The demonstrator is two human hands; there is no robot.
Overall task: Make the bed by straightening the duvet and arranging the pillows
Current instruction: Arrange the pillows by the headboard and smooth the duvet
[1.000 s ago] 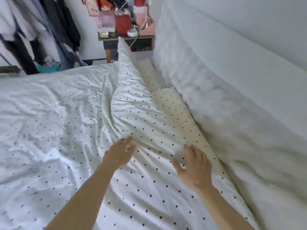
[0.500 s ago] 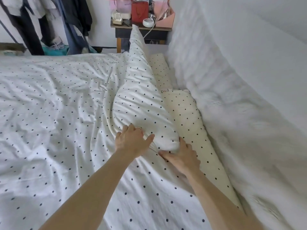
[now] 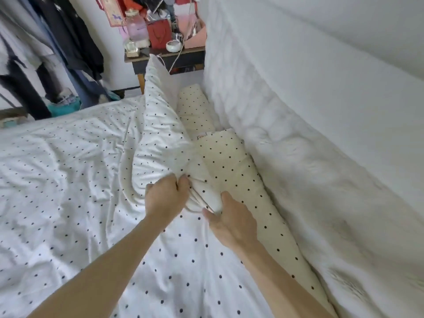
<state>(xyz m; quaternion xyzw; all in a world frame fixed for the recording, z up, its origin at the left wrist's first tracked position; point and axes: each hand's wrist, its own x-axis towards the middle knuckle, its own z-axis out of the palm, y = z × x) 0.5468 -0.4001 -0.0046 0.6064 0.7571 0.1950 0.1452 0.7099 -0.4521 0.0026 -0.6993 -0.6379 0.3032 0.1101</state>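
Your 2 hands are clamped on the bunched edge (image 3: 202,199) of the duvet (image 3: 80,184), just on the bed-centre side of the near pillow (image 3: 229,161). Your left hand (image 3: 166,198) has its fingers curled tight round the gathered cloth. Your right hand (image 3: 231,222) pinches the folded layers with the thumb on top, its other fingers hidden beneath. From that grip a tall ridge of duvet stands up past the near pillow, alongside the far pillow (image 3: 195,106).

The likely trouble is the wad itself: you hold several layers at once, so a pull would probably drag the lump rather than spread 1 clean edge, deepening the creases on the side away from the near pillow. Tug towards that pillow and the cloth could ride over it and bury both pillows. A sharp flick is riskier still, because the ridge's tip stands close to the cable (image 3: 176,58) hanging from the worktop (image 3: 165,56) beyond the far pillow.
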